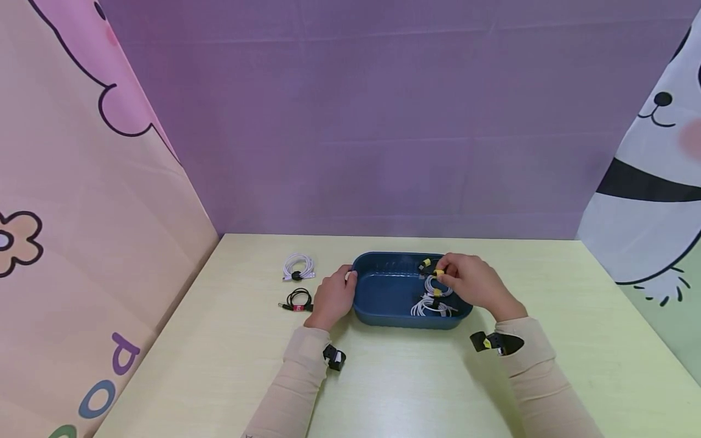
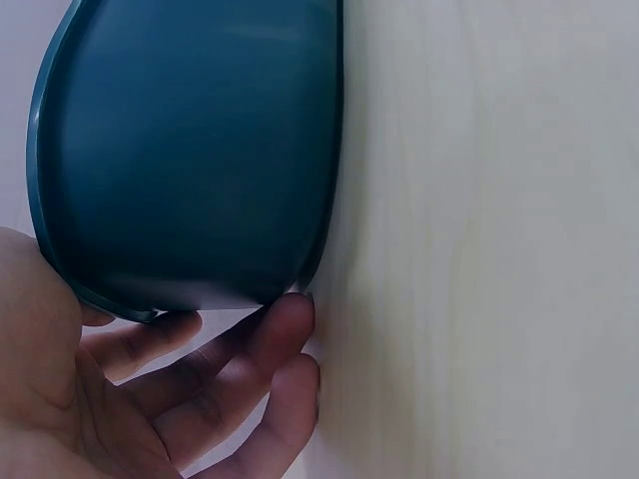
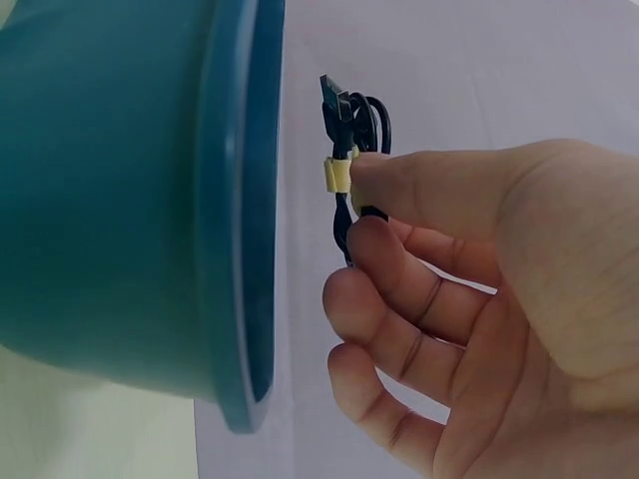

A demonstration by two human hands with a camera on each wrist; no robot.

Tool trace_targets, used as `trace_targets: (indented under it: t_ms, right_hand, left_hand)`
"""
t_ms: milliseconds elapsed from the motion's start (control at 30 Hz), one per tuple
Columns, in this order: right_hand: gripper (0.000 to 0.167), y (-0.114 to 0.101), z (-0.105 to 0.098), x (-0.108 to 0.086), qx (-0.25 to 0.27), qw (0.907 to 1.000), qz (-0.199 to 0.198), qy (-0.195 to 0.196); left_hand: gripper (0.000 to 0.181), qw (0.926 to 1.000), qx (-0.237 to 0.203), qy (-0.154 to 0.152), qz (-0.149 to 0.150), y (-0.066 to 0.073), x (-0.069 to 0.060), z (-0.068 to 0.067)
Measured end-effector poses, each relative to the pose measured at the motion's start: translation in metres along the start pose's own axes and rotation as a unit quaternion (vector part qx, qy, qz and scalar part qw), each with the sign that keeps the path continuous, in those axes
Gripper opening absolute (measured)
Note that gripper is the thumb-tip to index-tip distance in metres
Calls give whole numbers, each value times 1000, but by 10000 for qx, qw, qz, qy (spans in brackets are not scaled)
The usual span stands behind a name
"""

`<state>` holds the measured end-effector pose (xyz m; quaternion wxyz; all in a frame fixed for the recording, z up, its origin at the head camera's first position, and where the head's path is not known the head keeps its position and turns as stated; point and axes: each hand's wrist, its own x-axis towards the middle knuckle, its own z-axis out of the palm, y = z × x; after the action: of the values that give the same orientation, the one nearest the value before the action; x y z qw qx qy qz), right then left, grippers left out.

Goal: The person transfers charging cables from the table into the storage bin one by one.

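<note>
My left hand (image 1: 333,298) grips the left end of a dark blue plastic bin (image 1: 383,320), with its fingers against the outer wall in the left wrist view. Above the bin's right side, my right hand (image 1: 475,281) pinches a coiled black cable (image 3: 373,125) by its yellow tie, between thumb and index finger. Beneath that hand in the bin are a coiled white cable with a yellow tie (image 1: 437,286) and a white cable bundle with a dark tie (image 1: 424,307). A black piece with yellow (image 1: 425,264) shows near the back; I cannot tell whether it belongs to the held cable.
Left of the bin on the pale wooden table (image 1: 405,389) lie a coiled white cable with a black tie (image 1: 299,265) and a coiled black cable with a red tie (image 1: 299,299). A purple cloth (image 1: 383,121) stands behind the table, with printed cloths at both sides.
</note>
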<state>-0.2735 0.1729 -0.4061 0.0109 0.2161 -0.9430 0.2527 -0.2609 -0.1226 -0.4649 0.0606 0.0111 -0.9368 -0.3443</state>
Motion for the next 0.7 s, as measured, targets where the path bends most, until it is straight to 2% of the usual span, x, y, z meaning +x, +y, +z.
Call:
trace_targets:
  t_ms: [700]
  right_hand:
    - [13,-7,10,4,-13,9999,-169,-12]
  left_hand:
    - [41,10000,40,13,-28,0,0,-1]
